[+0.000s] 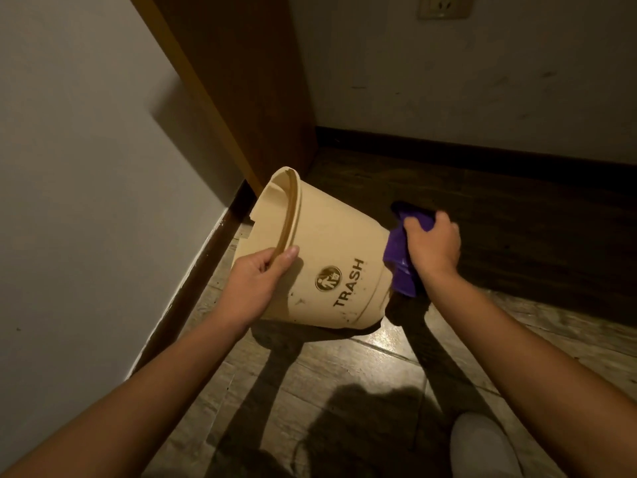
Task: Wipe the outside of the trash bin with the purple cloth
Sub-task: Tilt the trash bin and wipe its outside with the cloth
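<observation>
A cream plastic trash bin (331,250) with the word TRASH and a round logo on its side is tipped over, its mouth toward the left wall and its base toward the right, held above the floor. My left hand (256,282) grips its rim, thumb on the outside wall. My right hand (432,244) holds the bunched purple cloth (400,267) against the bin's base end. Dark specks dot the bin's lower side. The bin's underside is hidden.
A white wall (86,167) with a dark skirting runs along the left. A brown wooden panel (241,81) stands in the corner behind the bin. The back wall carries a socket (444,5). Wood-look floor (344,374) lies below; my knee (482,443) is at the lower right.
</observation>
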A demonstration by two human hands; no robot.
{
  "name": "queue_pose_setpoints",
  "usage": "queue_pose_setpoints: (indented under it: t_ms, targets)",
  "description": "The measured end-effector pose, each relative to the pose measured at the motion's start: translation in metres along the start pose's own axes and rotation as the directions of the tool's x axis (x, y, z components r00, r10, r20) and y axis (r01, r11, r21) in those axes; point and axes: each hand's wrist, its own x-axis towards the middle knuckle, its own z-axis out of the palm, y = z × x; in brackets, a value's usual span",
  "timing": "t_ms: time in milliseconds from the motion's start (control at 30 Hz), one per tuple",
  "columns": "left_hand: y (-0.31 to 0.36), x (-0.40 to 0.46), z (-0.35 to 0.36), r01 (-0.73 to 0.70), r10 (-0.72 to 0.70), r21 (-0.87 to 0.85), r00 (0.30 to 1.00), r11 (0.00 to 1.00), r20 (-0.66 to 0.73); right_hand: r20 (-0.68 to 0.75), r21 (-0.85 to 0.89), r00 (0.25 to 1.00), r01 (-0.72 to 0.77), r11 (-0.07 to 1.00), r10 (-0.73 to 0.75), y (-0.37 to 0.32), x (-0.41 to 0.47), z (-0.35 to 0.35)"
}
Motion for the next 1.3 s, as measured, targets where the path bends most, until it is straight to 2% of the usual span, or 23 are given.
queue_pose_setpoints:
  t_ms: [133, 267, 400, 467, 567, 633, 733, 833, 967, 1067, 1167, 1233, 1300]
  targets:
    - [0.002, 0.001, 0.005, 0.013, -0.014, -0.005, 0.999, 1.0, -0.045, 0.145, 0.211, 0.987, 0.041, 0.977, -0.073, -0.057, -0.018, -0.008]
    - [0.008, 0.002, 0.007, 0.011, -0.01, 0.016, 0.998, 1.0, -0.069, 0.292, 0.159, 0.921, 0.219, 0.963, -0.257, -0.093, -0.059, 0.012]
    - [0.008, 0.001, 0.008, -0.04, 0.041, 0.017, 0.993, 0.999, -0.111, 0.207, 0.091, 0.836, 0.5, 0.861, -0.508, -0.085, -0.09, 0.034]
    - [0.006, -0.001, 0.007, -0.06, 0.062, 0.014, 0.99, 0.998, -0.126, 0.161, 0.058, 0.783, 0.6, 0.798, -0.6, -0.079, -0.093, 0.041]
    - [0.002, -0.001, 0.007, -0.095, 0.098, 0.029, 0.987, 0.995, -0.128, 0.179, -0.093, 0.708, 0.703, 0.705, -0.683, -0.066, -0.094, 0.058]
    - [-0.001, -0.001, 0.006, -0.099, 0.103, 0.033, 0.987, 0.995, -0.122, 0.187, -0.079, 0.729, 0.68, 0.729, -0.659, -0.056, -0.087, 0.065]
    - [-0.004, -0.001, 0.004, -0.051, 0.047, -0.026, 0.99, 0.998, -0.135, 0.186, -0.076, 0.833, 0.54, 0.838, -0.52, -0.033, -0.059, 0.066]
    - [-0.004, -0.001, 0.001, -0.024, 0.017, -0.046, 0.988, 0.999, -0.156, 0.179, -0.158, 0.9, 0.425, 0.891, -0.398, 0.0, -0.033, 0.056]
    - [-0.002, 0.004, 0.001, -0.001, -0.007, -0.044, 0.985, 0.999, -0.174, 0.166, -0.3, 0.954, 0.289, 0.909, -0.249, 0.039, -0.017, 0.041]
    - [0.001, 0.004, 0.004, 0.016, -0.023, -0.066, 0.993, 0.998, -0.115, 0.218, -0.399, 0.962, 0.242, 0.884, -0.165, 0.062, -0.013, 0.026]
    - [0.009, 0.007, 0.0, -0.009, 0.005, -0.035, 0.994, 0.999, -0.108, 0.158, -0.322, 0.972, 0.215, 0.922, -0.172, 0.061, -0.014, 0.01]
    - [0.01, 0.011, -0.008, -0.019, 0.018, -0.031, 0.999, 0.999, -0.031, 0.098, -0.218, 0.969, 0.243, 0.945, -0.226, 0.039, -0.013, 0.0]
    - [0.007, 0.01, -0.014, -0.001, 0.002, -0.003, 0.98, 1.0, 0.198, 0.073, -0.11, 0.954, 0.297, 0.948, -0.291, 0.009, -0.012, -0.009]
